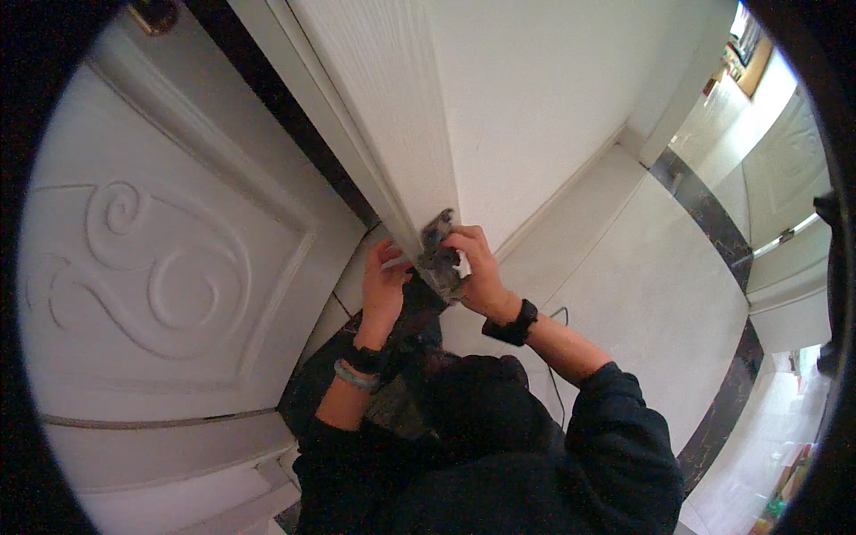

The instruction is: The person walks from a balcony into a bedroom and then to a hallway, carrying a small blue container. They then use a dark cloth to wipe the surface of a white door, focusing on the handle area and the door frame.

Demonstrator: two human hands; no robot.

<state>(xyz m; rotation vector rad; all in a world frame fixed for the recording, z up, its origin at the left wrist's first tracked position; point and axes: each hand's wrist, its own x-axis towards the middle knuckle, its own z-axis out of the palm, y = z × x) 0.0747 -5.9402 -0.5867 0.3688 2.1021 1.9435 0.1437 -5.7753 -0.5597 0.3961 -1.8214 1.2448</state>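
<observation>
A white door frame (392, 116) comes down to the floor before me, with a dark grey, ragged-edged patch (437, 254) at its foot. I cannot tell whether this patch is bare damage or a stuck-on layer. My right hand (481, 272) presses against the patch from the right, its fingers bent around a small white scrap (464, 264). To the left of the frame's edge is my left hand (383, 290), its fingers apart and curved toward the frame; the fingertips are partly hidden. Both wrists wear dark bands.
A white panelled door (169, 267) with a raised scroll pattern stands at left. Pale floor tiles (615, 285) with dark marble-look borders (709, 214) spread to the right. A thin dark cable (557, 383) lies on the tiles beside my right forearm. A white wall (544, 98) rises behind the frame.
</observation>
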